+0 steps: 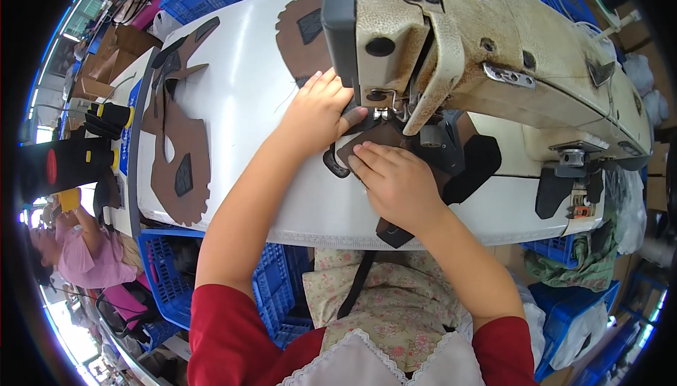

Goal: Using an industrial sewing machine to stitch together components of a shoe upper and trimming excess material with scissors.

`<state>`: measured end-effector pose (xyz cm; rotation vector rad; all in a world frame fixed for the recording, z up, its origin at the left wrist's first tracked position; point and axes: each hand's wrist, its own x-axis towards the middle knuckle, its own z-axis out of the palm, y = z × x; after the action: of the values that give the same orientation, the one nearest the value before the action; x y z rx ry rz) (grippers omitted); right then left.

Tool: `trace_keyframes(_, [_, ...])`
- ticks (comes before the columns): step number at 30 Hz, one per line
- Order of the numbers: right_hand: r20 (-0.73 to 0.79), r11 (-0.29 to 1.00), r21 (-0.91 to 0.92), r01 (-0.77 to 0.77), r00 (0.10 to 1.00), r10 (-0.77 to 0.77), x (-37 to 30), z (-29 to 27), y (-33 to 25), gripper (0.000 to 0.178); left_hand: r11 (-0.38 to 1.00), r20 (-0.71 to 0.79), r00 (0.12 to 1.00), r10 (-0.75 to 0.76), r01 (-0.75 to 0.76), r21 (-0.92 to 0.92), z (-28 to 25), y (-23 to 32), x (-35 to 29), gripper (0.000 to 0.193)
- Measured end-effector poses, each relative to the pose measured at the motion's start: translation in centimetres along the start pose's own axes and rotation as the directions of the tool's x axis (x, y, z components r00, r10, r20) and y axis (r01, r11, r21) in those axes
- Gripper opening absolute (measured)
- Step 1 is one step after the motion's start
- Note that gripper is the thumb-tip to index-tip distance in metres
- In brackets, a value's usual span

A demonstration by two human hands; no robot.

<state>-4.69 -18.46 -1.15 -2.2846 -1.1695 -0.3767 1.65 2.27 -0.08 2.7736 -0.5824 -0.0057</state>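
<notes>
A brown shoe-upper piece with black parts (381, 138) lies under the needle and presser foot of a worn cream sewing machine (451, 33). My right hand (398, 181) rests on its near side, fingers stretched out flat on the brown material. To the left of the needle, my left hand (319, 112) lies with fingers extended and its thumb spread toward the presser foot, touching the dark part of the work. Beyond that hand is another brown piece with a scalloped edge (290, 32), partly hidden by the machine head. Black flaps (479, 167) reach out to the right of the work.
More brown and black upper pieces (180, 167) lie at the left of the white machine table (233, 104). Dark thread cones (106, 119) stand past its left end. Blue crates (169, 273) sit below and behind. A person in pink (95, 255) is at the far left.
</notes>
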Motion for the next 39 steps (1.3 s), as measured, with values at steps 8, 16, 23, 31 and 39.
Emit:
trace_keyframes(8, [-0.007, 1.0, 0.005, -0.024, 1.0, 0.024, 0.6, 0.7, 0.3, 0.034, 0.997, 0.053, 0.998, 0.021, -0.025, 0.077, -0.4, -0.8, 1.0, 0.047])
trace_keyframes(16, [-0.067, 0.999, -0.005, -0.034, 0.997, 0.034, 1.1, 0.7, 0.3, 0.027, 0.994, 0.118, 0.992, -0.045, 0.032, 0.109, -0.5, -0.8, 1.6, 0.051])
trace_keyframes(23, [-0.086, 0.999, -0.012, -0.045, 0.995, 0.044, 0.9, 0.8, 0.4, 0.026, 0.997, -0.061, 0.997, 0.047, -0.043, 0.059, -0.4, -0.5, 1.6, 0.034])
trace_keyframes(31, [0.045, 0.997, 0.076, -0.019, 0.999, 0.016, 0.3, -0.2, 1.7, 0.033, 0.998, -0.136, 0.989, -0.061, 0.06, -0.009, 1.6, -0.1, 0.0, 0.028])
trace_keyframes(39, [0.096, 0.995, -0.098, 0.006, 0.995, 0.004, -1.8, -3.5, 3.5, 0.027, 0.911, -0.1, 0.957, -0.272, 0.29, 0.293, 0.5, 5.3, -3.7, 0.063])
